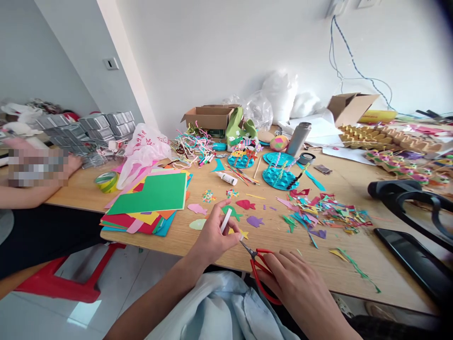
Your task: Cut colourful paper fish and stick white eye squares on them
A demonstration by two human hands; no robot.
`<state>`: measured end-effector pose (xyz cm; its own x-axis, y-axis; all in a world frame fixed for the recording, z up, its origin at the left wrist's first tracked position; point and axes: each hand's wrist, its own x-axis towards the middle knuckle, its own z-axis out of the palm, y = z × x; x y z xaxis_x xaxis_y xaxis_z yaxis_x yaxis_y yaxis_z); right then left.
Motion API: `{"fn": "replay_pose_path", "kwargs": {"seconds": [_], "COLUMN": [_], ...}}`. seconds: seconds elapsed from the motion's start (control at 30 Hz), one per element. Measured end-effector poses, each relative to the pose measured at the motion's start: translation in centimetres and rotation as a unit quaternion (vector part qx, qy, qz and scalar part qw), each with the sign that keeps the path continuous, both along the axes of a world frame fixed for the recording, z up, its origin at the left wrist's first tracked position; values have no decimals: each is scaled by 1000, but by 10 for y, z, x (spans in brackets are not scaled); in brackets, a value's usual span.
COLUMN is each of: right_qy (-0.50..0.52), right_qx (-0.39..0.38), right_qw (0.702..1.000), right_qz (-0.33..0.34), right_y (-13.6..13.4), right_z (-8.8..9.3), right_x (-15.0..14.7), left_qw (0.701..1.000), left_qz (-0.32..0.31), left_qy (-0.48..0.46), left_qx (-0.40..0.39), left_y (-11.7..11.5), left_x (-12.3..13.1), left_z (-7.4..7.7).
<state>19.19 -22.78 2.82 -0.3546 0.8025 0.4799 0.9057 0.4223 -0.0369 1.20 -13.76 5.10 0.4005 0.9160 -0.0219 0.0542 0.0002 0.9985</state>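
Observation:
My left hand (214,235) is closed in a pinch on a small white strip of paper (225,220), held just above the table's near edge. My right hand (295,283) grips red-handled scissors (260,268), whose blades point toward the strip's lower end. Small cut-out paper fish, red (245,204), purple (255,221), green (232,212) and pink (197,208), lie on the wooden table (354,255) just beyond my left hand. A pale blue cloth (226,307) lies over my lap.
A stack of coloured paper sheets (150,198) lies left; a heap of paper scraps (329,215) lies right. Blue paper plates (281,178), a glue bottle (227,177), a metal flask (299,138), cardboard boxes (208,116) and a phone (414,262) stand around. Another person's arm (31,189) rests far left.

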Motion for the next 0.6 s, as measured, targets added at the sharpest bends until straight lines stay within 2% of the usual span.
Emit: {"fn": "replay_pose_path", "kwargs": {"seconds": [0.17,0.33,0.4,0.5,0.6], "right_qy": [0,25,14,-1,7], "right_qx": [-9,-183,-223,-220,-176], "right_qw": [1000,983,974,972,973], "right_qz": [0,-15,-32,-84,-151], "right_y": [-1,-7,-9,-7,-1], "right_z": [0,1,-2,-15,-33], "right_x": [1,-4,-5,4,25], "left_qw": [1000,1000,999,994,987], "left_qz": [-9,6,27,77,115], "left_qy": [-1,-14,-33,-76,-112], "left_qx": [-10,-8,-14,-17,-20], "left_y": [0,-2,-2,1,2], "left_x": [1,4,4,1,-2], "left_z": [-3,-10,-12,-12,-10]}}
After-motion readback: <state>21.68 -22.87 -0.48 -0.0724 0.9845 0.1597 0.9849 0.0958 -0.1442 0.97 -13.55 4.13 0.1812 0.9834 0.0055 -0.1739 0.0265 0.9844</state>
